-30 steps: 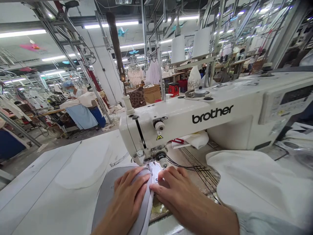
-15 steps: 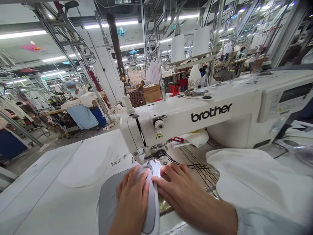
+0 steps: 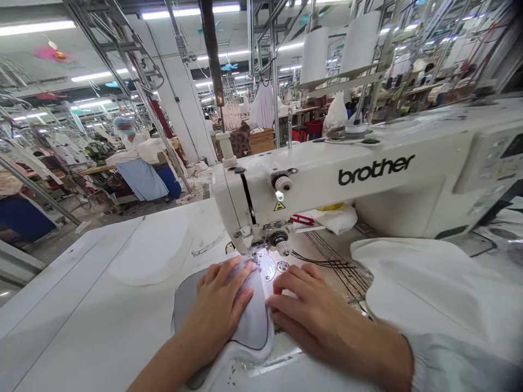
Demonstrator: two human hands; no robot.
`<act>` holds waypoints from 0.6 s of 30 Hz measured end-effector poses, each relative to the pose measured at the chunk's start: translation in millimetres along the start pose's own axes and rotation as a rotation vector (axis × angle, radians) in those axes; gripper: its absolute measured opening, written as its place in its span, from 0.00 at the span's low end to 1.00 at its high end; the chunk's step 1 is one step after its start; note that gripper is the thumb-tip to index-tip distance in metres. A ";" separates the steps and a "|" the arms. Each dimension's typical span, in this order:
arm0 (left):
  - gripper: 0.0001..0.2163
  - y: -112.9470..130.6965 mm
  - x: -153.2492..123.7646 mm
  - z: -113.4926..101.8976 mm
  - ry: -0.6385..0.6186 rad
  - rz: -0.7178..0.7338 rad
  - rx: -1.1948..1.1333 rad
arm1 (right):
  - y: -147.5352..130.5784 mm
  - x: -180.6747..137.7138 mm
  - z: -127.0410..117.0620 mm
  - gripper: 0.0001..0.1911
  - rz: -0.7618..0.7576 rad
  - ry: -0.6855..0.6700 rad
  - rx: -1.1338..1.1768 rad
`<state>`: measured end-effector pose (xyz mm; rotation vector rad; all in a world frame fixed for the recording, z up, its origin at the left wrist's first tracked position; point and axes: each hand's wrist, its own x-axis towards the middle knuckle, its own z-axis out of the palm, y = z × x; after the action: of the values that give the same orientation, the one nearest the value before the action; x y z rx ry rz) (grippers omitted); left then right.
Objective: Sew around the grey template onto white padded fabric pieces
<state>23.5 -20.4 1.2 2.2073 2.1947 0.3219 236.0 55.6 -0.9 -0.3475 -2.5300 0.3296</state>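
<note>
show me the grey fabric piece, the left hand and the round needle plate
grey fabric piece point(image 3: 258, 325): head view, bare strip between the two hands
left hand point(image 3: 220, 310): head view, back of the hand
round needle plate point(image 3: 268, 267): head view, shiny middle of the plate

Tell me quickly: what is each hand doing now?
Left hand: open, flat, pressing the grey curved fabric piece.
Right hand: open, flat, fingertips at that fabric's right edge, grasping nothing.

Bright overhead tube lighting, wide-angle edge distortion
</note>
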 end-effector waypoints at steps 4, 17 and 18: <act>0.18 -3.7 -2.5 5.6 0.086 0.057 0.008 | -5.6 -4.5 -3.9 0.14 -0.099 -0.025 0.069; 0.18 -4.6 -6.3 9.2 0.126 0.048 -0.005 | -29.0 1.8 3.0 0.13 -0.302 -0.132 -0.072; 0.18 -4.5 -6.3 9.2 0.127 0.049 -0.006 | -30.9 1.5 4.6 0.12 -0.292 -0.144 -0.076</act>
<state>20.6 -25.2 -9.3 2.3011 2.1985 0.4820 226.8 26.4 5.5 0.0210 -2.6921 0.1500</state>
